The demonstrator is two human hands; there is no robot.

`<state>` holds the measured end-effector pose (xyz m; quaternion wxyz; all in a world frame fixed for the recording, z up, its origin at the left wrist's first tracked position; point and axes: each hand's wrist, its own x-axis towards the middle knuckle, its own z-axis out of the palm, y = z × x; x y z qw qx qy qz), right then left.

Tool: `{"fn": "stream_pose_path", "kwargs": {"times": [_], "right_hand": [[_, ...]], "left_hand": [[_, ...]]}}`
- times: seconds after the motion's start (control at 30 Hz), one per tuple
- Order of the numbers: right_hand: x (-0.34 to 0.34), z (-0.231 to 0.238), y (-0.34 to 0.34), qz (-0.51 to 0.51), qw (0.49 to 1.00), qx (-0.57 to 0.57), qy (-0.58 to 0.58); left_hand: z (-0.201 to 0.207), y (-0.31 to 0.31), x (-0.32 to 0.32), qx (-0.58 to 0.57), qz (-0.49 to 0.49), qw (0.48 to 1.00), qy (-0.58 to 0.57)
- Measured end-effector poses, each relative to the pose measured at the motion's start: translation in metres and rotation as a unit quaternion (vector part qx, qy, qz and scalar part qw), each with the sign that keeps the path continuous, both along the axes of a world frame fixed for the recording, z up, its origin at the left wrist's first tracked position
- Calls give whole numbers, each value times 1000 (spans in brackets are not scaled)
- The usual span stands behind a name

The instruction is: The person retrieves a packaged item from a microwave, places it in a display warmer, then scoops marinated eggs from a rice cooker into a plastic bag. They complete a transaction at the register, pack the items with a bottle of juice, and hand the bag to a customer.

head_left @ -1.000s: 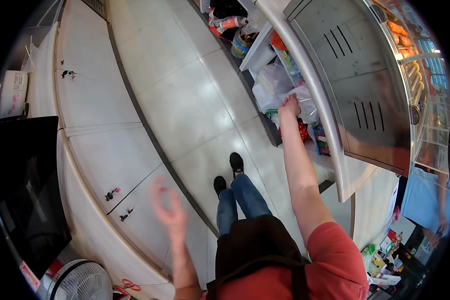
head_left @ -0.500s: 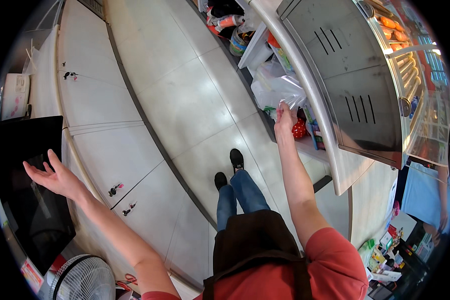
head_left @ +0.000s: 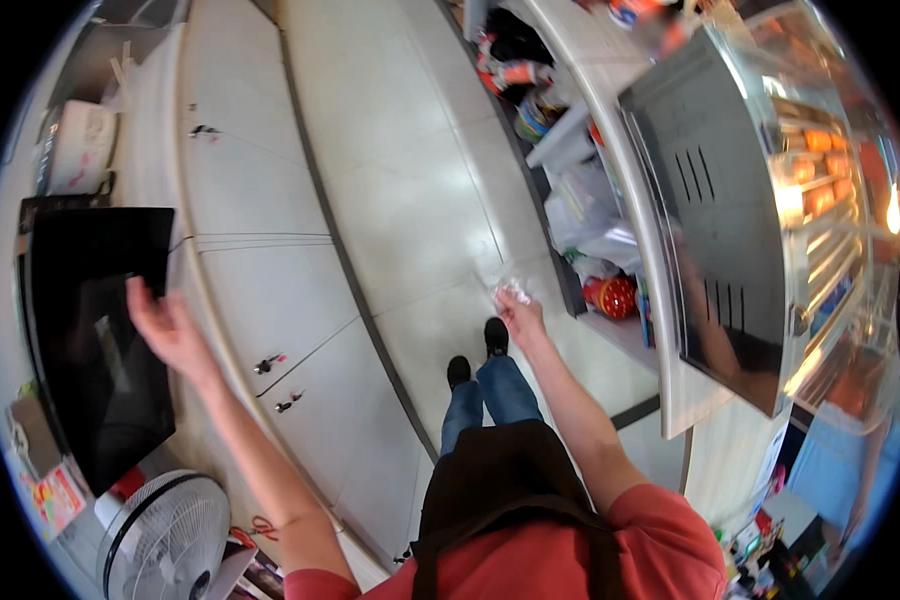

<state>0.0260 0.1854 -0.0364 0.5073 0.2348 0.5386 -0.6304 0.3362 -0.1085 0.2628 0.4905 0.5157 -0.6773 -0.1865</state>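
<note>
Looking down in the head view, the person stands on a pale tiled floor between a white cabinet run and a counter with shelves. The right hand is at about 1 o'clock from the black shoes; its grip is closed around a small crumpled clear wrapper, held just beside the lower shelf where a red round container sits. The left hand is at 9 o'clock, fingers spread wide and holding nothing, over the edge of a black flat appliance on the table. I judge the wrapper is picked up but not yet put anywhere; the left hand has not yet gripped anything.
</note>
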Motion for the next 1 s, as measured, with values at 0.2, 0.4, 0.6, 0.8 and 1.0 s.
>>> {"fn": "stream_pose_path", "kwargs": {"times": [0.2,0.4,0.6,0.8,1.0], "right_hand": [[15,212,-106,123,946,-296,-50],[-20,289,-234,268,876,-389,100],[-65,316,-365,412,786,-304,346],[-149,362,-523,378,796,-462,104],[-227,385,-693,396,805,-298,326]], "left_hand": [[-49,95,-112,563,-124,762,294],[-16,-27,-187,557,-328,525,554],[30,-195,-214,477,-292,692,457],[69,-362,-281,412,-297,792,339],[102,-531,-357,380,-325,821,276]]}}
